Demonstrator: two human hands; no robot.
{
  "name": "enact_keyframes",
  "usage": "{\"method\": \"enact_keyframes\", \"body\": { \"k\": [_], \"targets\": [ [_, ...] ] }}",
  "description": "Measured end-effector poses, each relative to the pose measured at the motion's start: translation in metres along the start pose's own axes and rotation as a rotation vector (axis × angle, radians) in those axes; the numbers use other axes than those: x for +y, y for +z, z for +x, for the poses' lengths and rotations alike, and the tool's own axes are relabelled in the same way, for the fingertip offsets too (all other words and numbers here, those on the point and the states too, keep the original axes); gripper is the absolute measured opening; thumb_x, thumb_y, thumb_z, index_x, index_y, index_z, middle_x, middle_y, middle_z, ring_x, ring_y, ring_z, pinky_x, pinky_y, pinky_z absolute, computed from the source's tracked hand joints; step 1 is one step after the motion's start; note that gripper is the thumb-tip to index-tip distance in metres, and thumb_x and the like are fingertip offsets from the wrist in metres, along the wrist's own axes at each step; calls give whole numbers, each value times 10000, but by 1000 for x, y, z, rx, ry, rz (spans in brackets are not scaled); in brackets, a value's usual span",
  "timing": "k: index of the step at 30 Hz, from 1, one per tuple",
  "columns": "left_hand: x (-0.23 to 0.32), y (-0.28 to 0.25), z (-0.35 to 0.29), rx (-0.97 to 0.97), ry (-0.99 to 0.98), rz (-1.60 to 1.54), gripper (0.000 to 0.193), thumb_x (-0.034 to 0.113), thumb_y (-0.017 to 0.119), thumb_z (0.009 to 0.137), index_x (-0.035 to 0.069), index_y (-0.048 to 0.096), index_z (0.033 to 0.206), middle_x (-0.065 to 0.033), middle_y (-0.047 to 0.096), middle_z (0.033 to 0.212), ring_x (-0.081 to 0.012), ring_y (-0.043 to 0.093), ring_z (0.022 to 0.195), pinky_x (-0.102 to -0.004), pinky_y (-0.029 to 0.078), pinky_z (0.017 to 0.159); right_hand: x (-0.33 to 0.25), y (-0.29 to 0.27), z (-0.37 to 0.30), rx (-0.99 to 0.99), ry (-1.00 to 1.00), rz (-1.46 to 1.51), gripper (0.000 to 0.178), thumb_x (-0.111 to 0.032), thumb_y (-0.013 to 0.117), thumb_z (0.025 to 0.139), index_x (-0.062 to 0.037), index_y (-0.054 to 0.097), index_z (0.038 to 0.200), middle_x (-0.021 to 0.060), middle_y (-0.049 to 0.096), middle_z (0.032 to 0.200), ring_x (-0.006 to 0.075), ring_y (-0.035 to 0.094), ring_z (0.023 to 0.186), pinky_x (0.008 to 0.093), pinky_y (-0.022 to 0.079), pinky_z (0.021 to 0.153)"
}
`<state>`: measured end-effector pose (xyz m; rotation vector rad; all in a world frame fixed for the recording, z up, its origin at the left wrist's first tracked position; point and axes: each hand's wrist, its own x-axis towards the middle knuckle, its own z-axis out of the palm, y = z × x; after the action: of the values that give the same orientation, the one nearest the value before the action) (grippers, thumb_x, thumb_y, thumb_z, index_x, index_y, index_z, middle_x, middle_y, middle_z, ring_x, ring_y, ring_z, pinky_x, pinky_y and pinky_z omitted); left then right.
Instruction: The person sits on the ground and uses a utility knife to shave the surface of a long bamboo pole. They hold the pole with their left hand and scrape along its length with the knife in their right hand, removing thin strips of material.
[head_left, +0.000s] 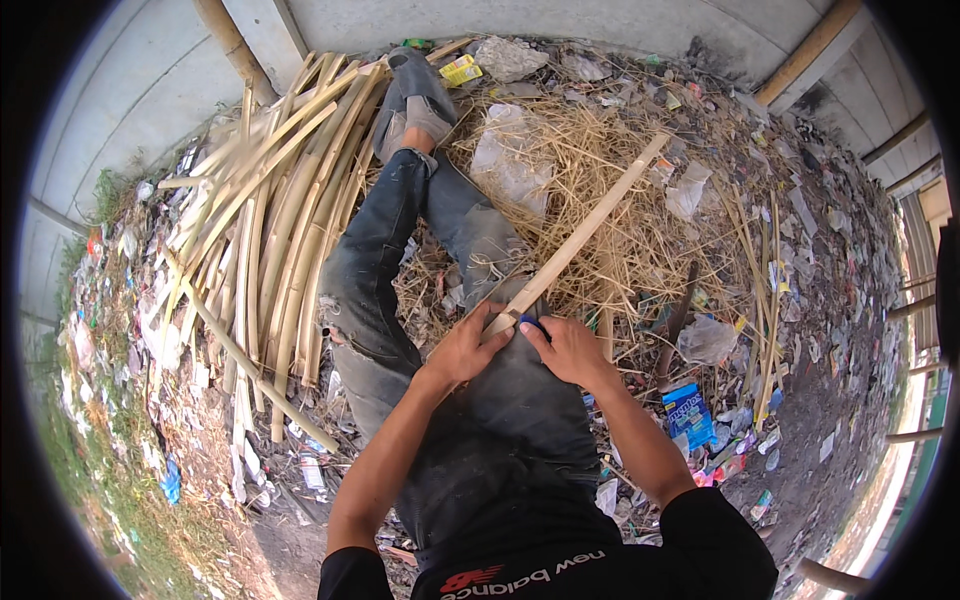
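A long, flat, pale bamboo strip (590,226) lies across my thigh, pointing up and to the right. My left hand (466,348) is closed around its near end. Close beside it, my right hand (566,352) grips a small blue-handled tool (530,322), mostly hidden by the fingers. A thin dark edge from this tool seems to meet the strip between my two thumbs; its exact shape cannot be made out. My legs, in worn dark trousers (375,250), stretch out ahead with the ankles crossed.
A big pile of split bamboo strips (290,230) lies left of my legs. Straw-like shavings (620,250) heap up at the right. Litter covers the ground, including a blue packet (688,416) and a stone (510,58). A grey wall (640,22) with bamboo poles stands at the back.
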<state>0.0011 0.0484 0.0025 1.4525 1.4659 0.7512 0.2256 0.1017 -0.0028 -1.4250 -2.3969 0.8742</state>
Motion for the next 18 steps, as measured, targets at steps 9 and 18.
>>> {"method": "enact_keyframes", "body": {
  "k": [9,18],
  "targets": [
    [-21,-8,-20,-45,-3,-4,511,337,684,1016,46,522,1404,-222,669,1252,-330,660,1135,-416,504,973,-21,-2,-11,-24,6,-20,564,-521,566,1044,-6,712,868,258,697,759,475,692,773,554,540,694],
    [7,-60,-112,-150,-191,182,505,279,662,1021,55,470,1432,-269,709,880,-472,720,859,-477,552,777,-10,1,-3,9,156,9,577,-554,522,1061,-26,675,887,236,700,779,475,689,786,560,532,700]
  ]
}}
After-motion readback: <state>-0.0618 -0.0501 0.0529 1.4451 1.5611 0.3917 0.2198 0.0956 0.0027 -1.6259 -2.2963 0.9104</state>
